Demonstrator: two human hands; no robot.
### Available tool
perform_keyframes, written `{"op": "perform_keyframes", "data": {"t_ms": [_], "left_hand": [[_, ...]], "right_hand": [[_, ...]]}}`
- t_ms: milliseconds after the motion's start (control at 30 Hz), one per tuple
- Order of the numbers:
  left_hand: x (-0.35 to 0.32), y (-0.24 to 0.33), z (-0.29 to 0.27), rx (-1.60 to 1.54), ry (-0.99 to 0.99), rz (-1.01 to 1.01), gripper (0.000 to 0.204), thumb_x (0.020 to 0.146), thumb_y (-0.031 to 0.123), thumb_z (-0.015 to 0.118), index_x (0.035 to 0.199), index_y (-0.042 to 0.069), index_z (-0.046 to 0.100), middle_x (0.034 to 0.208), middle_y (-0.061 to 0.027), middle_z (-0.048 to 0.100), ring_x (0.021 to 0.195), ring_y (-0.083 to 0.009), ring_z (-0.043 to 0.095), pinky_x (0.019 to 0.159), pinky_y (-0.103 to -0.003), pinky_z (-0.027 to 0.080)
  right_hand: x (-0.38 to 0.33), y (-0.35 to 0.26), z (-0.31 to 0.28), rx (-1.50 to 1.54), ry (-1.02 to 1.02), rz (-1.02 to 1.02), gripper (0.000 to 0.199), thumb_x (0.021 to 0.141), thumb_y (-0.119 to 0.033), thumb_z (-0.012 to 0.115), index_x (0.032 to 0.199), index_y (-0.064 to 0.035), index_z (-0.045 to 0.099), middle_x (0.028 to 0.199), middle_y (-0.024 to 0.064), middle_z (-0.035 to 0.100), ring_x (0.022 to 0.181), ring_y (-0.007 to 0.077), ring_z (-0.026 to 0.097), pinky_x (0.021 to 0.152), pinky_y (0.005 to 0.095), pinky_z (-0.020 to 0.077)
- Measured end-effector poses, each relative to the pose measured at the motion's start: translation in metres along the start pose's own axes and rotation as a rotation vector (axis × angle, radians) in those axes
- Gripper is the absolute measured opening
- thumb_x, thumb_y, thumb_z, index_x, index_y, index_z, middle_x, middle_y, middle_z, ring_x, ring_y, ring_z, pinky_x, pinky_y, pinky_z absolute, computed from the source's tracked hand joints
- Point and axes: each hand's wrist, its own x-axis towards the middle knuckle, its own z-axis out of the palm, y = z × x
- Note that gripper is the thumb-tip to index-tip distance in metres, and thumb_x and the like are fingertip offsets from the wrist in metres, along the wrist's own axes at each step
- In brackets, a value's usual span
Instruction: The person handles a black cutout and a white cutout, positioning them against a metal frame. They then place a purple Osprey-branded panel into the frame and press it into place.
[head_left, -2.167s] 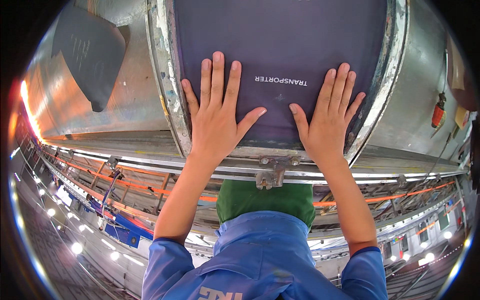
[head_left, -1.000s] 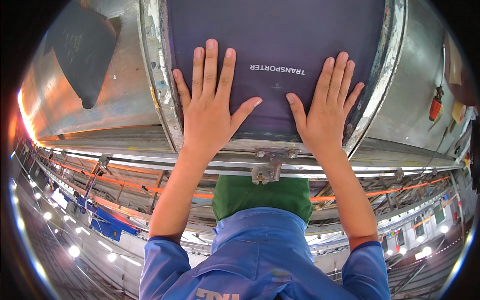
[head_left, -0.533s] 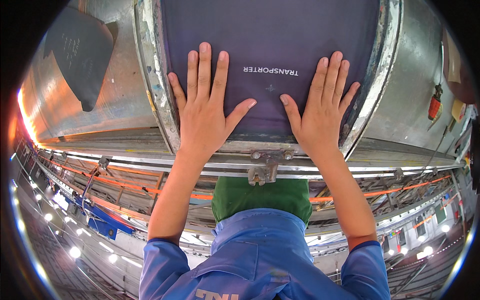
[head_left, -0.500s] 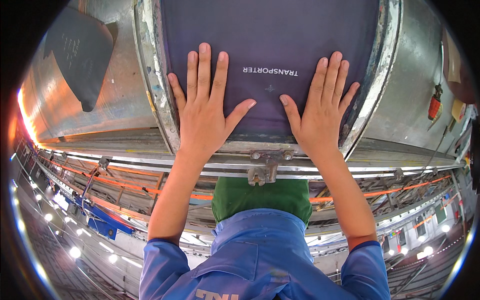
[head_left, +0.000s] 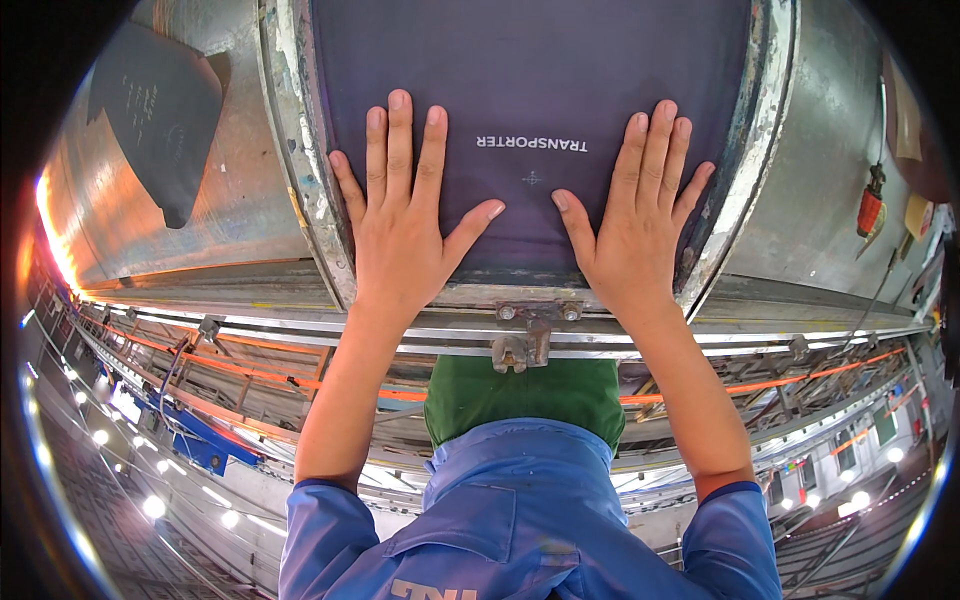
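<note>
"What's the left hand [head_left: 403, 240] doing?"

"Lying palm down on the dark sheet [head_left: 530, 70], fingers straight and open. The right hand [head_left: 636, 240] lies there too, also opened out."

"And where's that sheet?"

"Inside the scuffed metal frame [head_left: 302, 150], its white lettering [head_left: 532, 143] between the hands."
</note>
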Motion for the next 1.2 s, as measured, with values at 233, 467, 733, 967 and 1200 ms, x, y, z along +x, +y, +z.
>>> {"op": "perform_keyframes", "data": {"t_ms": [233,467,733,967,1200], "left_hand": [[0.001,0.001,-0.003,0.019,-0.044,0.003,0.094,0.092,0.059,0.064,0.162,0.009,0.026,0.17,-0.0185,0.017,0.157,-0.0377,0.013,0.121,-0.064,0.005],[0.002,0.001,-0.002,-0.004,-0.021,-0.004,0.094,0.09,0.059,0.066,0.162,0.013,0.028,0.169,-0.017,0.019,0.157,-0.0378,0.016,0.12,-0.068,0.008],[0.001,0.002,-0.005,0.008,-0.072,-0.022,0.093,0.091,0.058,0.065,0.162,0.011,0.028,0.169,-0.0197,0.019,0.156,-0.0395,0.016,0.12,-0.068,0.007],[0.002,0.002,-0.008,-0.02,-0.074,-0.025,0.094,0.09,0.056,0.069,0.161,0.011,0.029,0.169,-0.0198,0.02,0.156,-0.0398,0.018,0.12,-0.068,0.008],[0.001,0.002,-0.011,-0.06,-0.066,-0.026,0.093,0.089,0.056,0.07,0.161,0.011,0.031,0.167,-0.0207,0.023,0.155,-0.0404,0.021,0.119,-0.069,0.009]], "right_hand": [[0.0,0.0,-0.001,-0.002,-0.007,0.001,0.094,0.097,-0.056,0.054,0.158,0.008,0.023,0.168,0.0271,0.013,0.156,0.0443,0.009,0.119,0.0692,0.0022],[0.001,0.0,-0.003,-0.004,-0.019,0.005,0.094,0.097,-0.055,0.055,0.158,0.0086,0.023,0.167,0.0279,0.014,0.156,0.0451,0.01,0.119,0.0696,0.0029],[0.002,-0.002,-0.008,0.023,-0.06,0.023,0.093,0.098,-0.055,0.053,0.157,0.0092,0.022,0.167,0.029,0.012,0.156,0.0458,0.009,0.119,0.0692,0.0017],[0.002,-0.002,-0.012,0.049,-0.078,0.025,0.091,0.097,-0.053,0.055,0.155,0.0117,0.026,0.166,0.0309,0.015,0.155,0.0472,0.01,0.118,0.0708,0.0013],[0.0,-0.001,-0.014,0.06,-0.092,0.027,0.091,0.097,-0.052,0.057,0.154,0.012,0.028,0.165,0.0328,0.016,0.155,0.0483,0.011,0.118,0.0716,0.0022]]}}
